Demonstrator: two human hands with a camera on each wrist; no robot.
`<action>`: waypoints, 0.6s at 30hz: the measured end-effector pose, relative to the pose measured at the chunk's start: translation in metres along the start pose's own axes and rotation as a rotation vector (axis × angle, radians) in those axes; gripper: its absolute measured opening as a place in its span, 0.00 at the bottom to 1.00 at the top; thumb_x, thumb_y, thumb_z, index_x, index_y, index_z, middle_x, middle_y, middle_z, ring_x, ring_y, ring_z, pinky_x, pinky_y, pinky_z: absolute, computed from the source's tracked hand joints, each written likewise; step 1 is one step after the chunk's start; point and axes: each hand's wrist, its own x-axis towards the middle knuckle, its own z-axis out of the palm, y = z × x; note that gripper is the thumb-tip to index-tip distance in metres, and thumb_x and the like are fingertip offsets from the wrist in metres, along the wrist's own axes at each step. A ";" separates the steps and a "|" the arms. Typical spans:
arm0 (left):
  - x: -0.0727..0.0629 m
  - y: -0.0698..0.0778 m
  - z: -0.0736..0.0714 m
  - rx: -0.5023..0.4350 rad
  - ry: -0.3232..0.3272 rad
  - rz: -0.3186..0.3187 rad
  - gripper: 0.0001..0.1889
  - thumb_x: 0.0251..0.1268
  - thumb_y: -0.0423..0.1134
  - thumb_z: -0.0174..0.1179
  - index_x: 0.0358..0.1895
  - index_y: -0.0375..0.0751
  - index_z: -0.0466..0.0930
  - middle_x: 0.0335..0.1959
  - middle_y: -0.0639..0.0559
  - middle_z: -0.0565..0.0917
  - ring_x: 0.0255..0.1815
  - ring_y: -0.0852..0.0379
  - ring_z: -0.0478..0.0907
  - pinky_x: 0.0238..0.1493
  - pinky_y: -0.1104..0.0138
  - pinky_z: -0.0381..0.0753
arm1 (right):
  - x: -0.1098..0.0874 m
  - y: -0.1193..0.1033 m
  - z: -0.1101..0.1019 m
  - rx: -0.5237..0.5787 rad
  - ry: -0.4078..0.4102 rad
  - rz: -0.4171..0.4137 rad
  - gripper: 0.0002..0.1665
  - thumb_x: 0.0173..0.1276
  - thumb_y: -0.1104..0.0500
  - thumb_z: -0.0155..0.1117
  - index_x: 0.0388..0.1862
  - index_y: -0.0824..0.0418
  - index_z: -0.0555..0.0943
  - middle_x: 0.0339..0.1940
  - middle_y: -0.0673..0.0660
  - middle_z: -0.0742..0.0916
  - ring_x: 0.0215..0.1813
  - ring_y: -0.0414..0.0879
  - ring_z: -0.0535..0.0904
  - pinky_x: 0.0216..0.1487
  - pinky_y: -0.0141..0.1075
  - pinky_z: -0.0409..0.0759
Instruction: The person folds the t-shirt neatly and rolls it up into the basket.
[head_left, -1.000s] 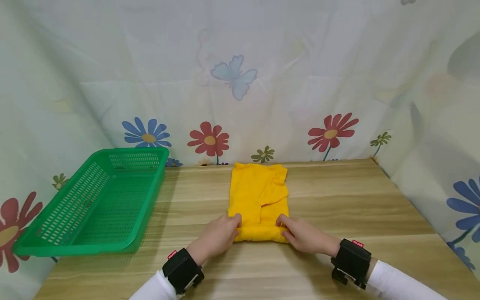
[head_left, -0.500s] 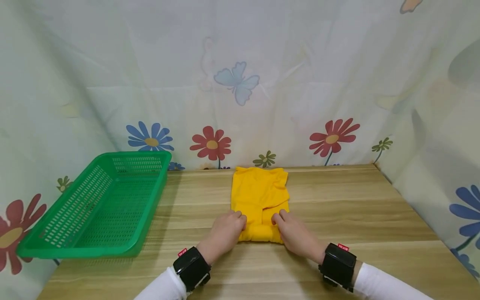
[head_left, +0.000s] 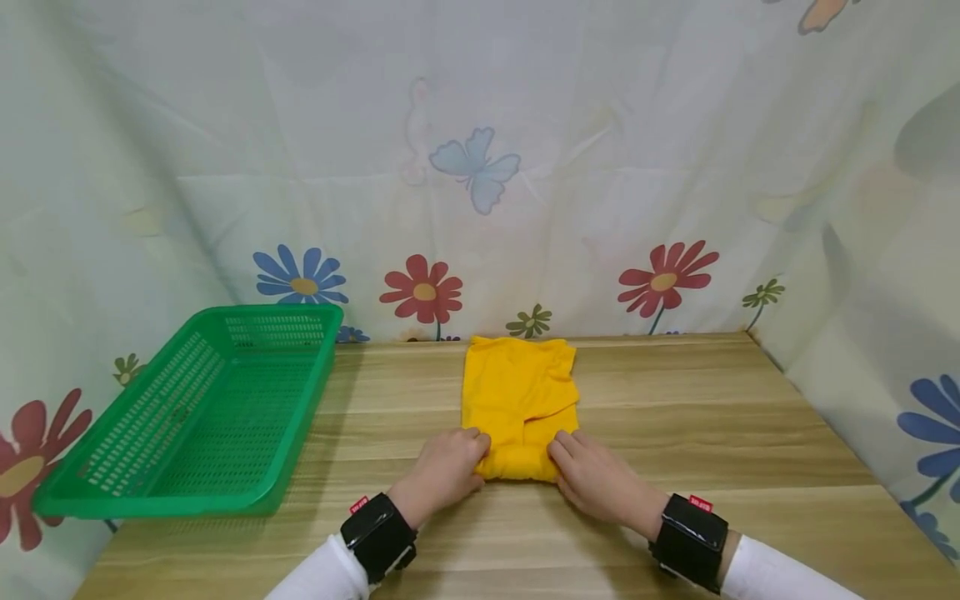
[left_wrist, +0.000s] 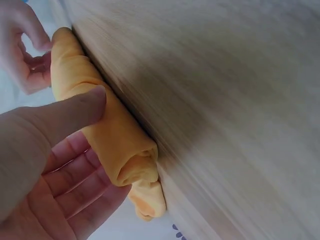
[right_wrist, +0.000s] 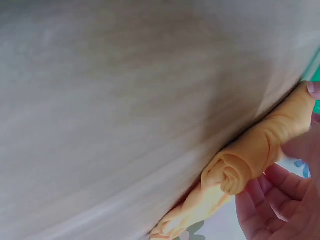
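Observation:
A folded yellow shirt (head_left: pixel 517 375) lies on the wooden table, its near end turned into a thick roll, with a sleeve-like flap on top. My left hand (head_left: pixel 447 467) holds the left part of the roll; in the left wrist view its thumb (left_wrist: pixel 82 110) presses the near side while the fingers lie behind. At the right part, my right hand (head_left: pixel 596 475) holds the roll between thumb and fingers. The right wrist view shows the roll's spiral end (right_wrist: pixel 230 175) beside that hand, with the flat cloth stretching away beyond it.
A green plastic basket (head_left: pixel 300 442) with perforated sides stands to the left on the table (head_left: pixel 712 433). Behind the table hangs a pale curtain (head_left: pixel 600 100) printed with flowers and a butterfly. Black straps with devices circle both wrists.
Both hands have moved inward along the roll, closer together. The roll sits slightly further up the shirt, and less flat cloth shows. The head view has tilted a little; the basket stays put.

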 end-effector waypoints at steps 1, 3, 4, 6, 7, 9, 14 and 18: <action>0.000 0.000 0.001 0.008 0.005 -0.001 0.15 0.46 0.44 0.74 0.33 0.46 0.77 0.27 0.56 0.75 0.26 0.60 0.71 0.26 0.70 0.70 | 0.000 0.000 0.000 -0.001 -0.013 -0.005 0.17 0.58 0.56 0.69 0.39 0.60 0.73 0.31 0.50 0.72 0.32 0.43 0.66 0.33 0.34 0.69; 0.000 0.000 0.001 0.023 0.011 -0.008 0.15 0.46 0.43 0.73 0.32 0.46 0.77 0.26 0.56 0.75 0.26 0.60 0.72 0.25 0.70 0.71 | -0.001 0.001 0.001 -0.015 -0.031 -0.013 0.22 0.54 0.53 0.72 0.40 0.60 0.72 0.32 0.51 0.72 0.33 0.43 0.66 0.34 0.34 0.70; -0.001 0.001 0.002 0.031 0.015 -0.010 0.14 0.47 0.43 0.73 0.32 0.46 0.77 0.27 0.56 0.76 0.27 0.60 0.74 0.25 0.70 0.71 | 0.000 0.001 0.002 -0.025 -0.034 -0.015 0.23 0.53 0.52 0.73 0.41 0.60 0.72 0.33 0.51 0.72 0.33 0.44 0.67 0.34 0.35 0.71; 0.000 0.002 0.002 0.049 0.024 -0.009 0.13 0.48 0.44 0.72 0.33 0.46 0.77 0.27 0.55 0.77 0.27 0.59 0.75 0.25 0.69 0.72 | 0.000 0.001 0.004 -0.045 -0.029 -0.013 0.25 0.52 0.52 0.74 0.41 0.60 0.72 0.33 0.51 0.72 0.33 0.44 0.67 0.35 0.35 0.71; 0.000 0.003 0.002 0.056 0.024 -0.008 0.13 0.49 0.44 0.72 0.33 0.46 0.77 0.27 0.55 0.78 0.27 0.59 0.76 0.25 0.69 0.73 | 0.000 0.001 0.005 -0.056 -0.026 -0.011 0.25 0.51 0.52 0.75 0.40 0.60 0.72 0.32 0.51 0.72 0.33 0.44 0.68 0.35 0.35 0.72; 0.000 0.004 0.001 0.065 0.015 -0.004 0.12 0.51 0.44 0.70 0.34 0.46 0.78 0.27 0.55 0.78 0.27 0.59 0.77 0.24 0.69 0.73 | -0.001 0.002 0.006 -0.066 -0.019 -0.005 0.24 0.51 0.53 0.75 0.39 0.60 0.72 0.32 0.51 0.72 0.33 0.44 0.68 0.34 0.35 0.72; -0.003 0.006 -0.002 0.052 -0.053 0.004 0.09 0.56 0.45 0.67 0.35 0.47 0.79 0.27 0.55 0.78 0.26 0.61 0.76 0.22 0.69 0.72 | -0.003 0.003 0.003 0.016 -0.031 0.007 0.21 0.53 0.56 0.73 0.39 0.59 0.72 0.32 0.51 0.75 0.33 0.43 0.70 0.33 0.35 0.75; -0.006 0.004 -0.002 0.021 -0.072 0.029 0.07 0.60 0.44 0.64 0.35 0.47 0.78 0.26 0.55 0.78 0.26 0.61 0.76 0.21 0.69 0.72 | -0.004 0.006 -0.004 0.162 -0.074 0.015 0.17 0.56 0.60 0.70 0.41 0.60 0.74 0.35 0.51 0.78 0.36 0.42 0.74 0.38 0.37 0.77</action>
